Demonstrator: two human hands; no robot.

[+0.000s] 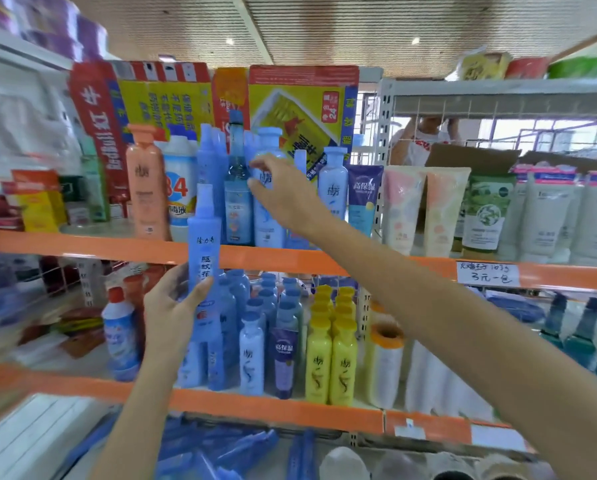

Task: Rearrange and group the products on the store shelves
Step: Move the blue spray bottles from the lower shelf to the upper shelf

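My left hand (172,313) grips a tall blue spray bottle (204,251) upright in front of the orange shelf edge (290,259). My right hand (283,195) reaches onto the upper shelf, with its fingers apart against a light blue bottle (267,223) and beside a clear blue bottle (238,188). More blue spray bottles (210,157) stand behind them. An orange bottle (146,181) and a white "84" bottle (181,188) stand to the left. On the lower shelf stand blue bottles (252,358), a purple tube (285,362) and yellow bottles (331,362).
Large yellow and red boxes (300,109) lean at the back of the upper shelf. Tubes of cream (442,209) fill the right section. Another person (421,140) stands behind the right shelf. Blue packets (220,452) lie on the bottom shelf.
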